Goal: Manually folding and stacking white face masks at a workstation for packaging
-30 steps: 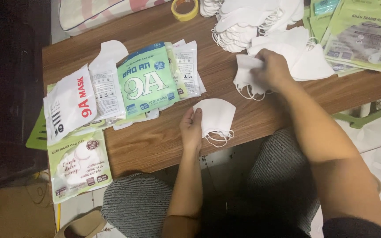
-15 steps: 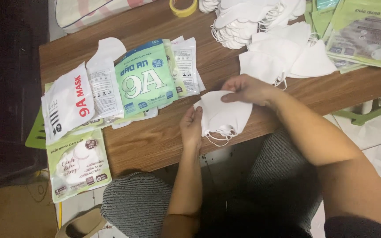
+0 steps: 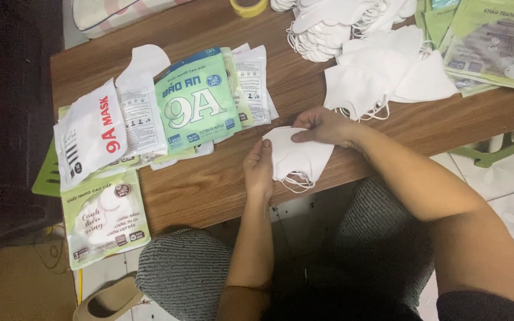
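Masks (image 3: 295, 157), folded white, are held at the desk (image 3: 209, 184) edge by the left hand (image 3: 259, 168) and right hand (image 3: 322, 126), fingers closed on them, with loose masks (image 3: 382, 77) and empty pouches (image 3: 197, 101) waiting beyond them.

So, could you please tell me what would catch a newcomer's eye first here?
Both hands, left and right, hold a white mask at the near edge of the wooden table. Left of them lies a fan of green and white packets; behind them, a pile of loose masks.
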